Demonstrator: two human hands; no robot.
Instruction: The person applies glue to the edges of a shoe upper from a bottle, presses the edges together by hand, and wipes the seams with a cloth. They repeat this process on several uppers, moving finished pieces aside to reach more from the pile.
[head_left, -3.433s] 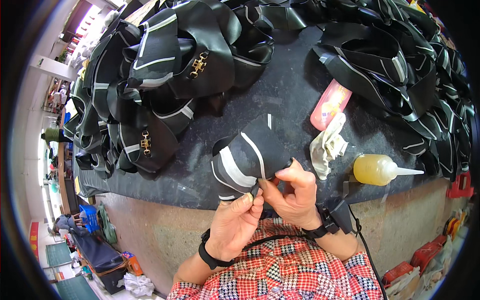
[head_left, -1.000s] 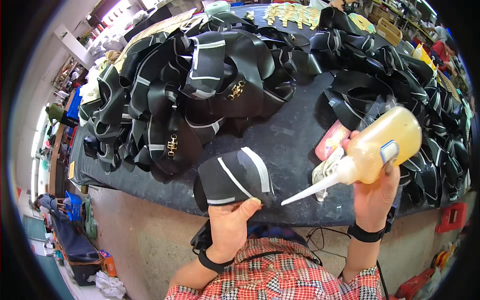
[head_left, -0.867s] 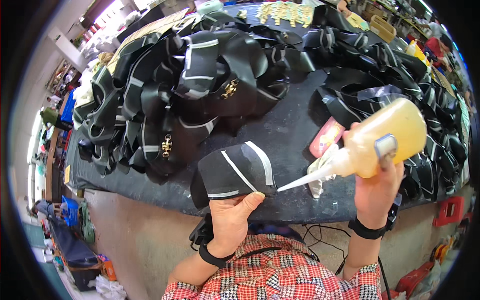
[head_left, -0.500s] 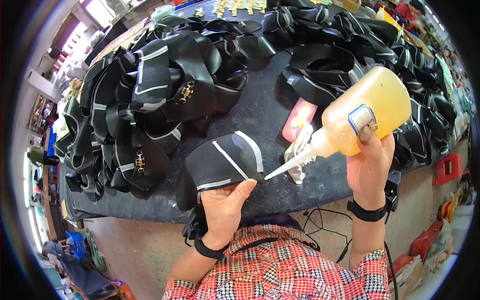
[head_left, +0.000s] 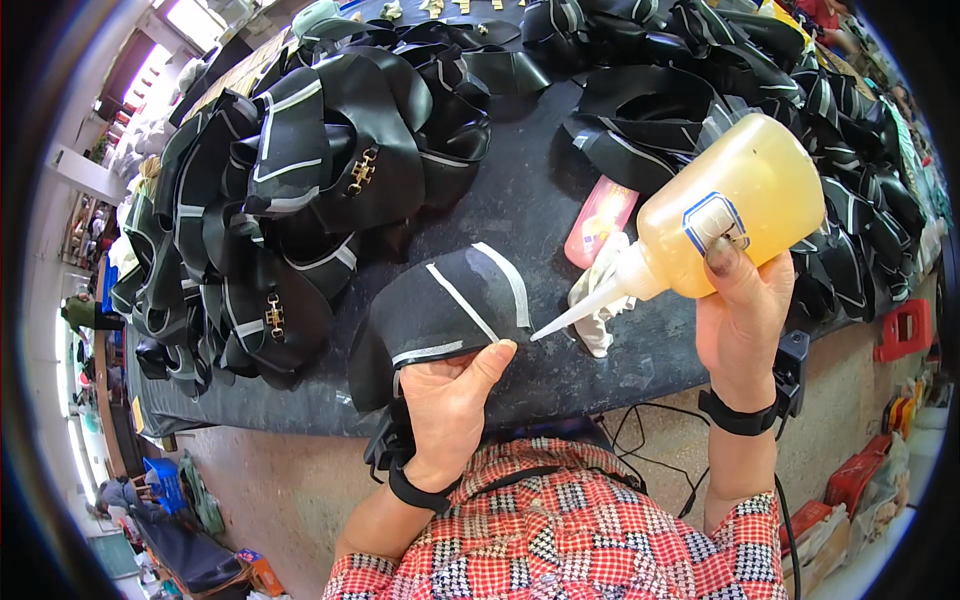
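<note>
My left hand [head_left: 450, 395] pinches the near edge of a curved black shoe upper [head_left: 430, 300] that has pale tape strips along its edges. The thumb lies on top, and the other fingers are underneath, mostly hidden. In my right hand [head_left: 745, 310] is a squeeze bottle [head_left: 740, 205] of yellowish liquid, tilted so its long white nozzle points down to the left. The nozzle's tip is close beside the right corner of the piece; I cannot tell whether they touch. Behind the nozzle lie a crumpled white cloth [head_left: 598, 310] and a pink packet [head_left: 602, 222].
Black uppers with pale strips are heaped at the left [head_left: 270, 190] and at the right [head_left: 690, 110] of the dark table [head_left: 490, 205]. Gold buckles [head_left: 362, 172] show on some. A red stool [head_left: 905, 330] stands right of the table, and black cables [head_left: 640, 440] hang below its edge.
The nozzle tip has shifted slightly up, staying near the corner of the upper. Both hands keep their holds. The whole view has moved a little.
</note>
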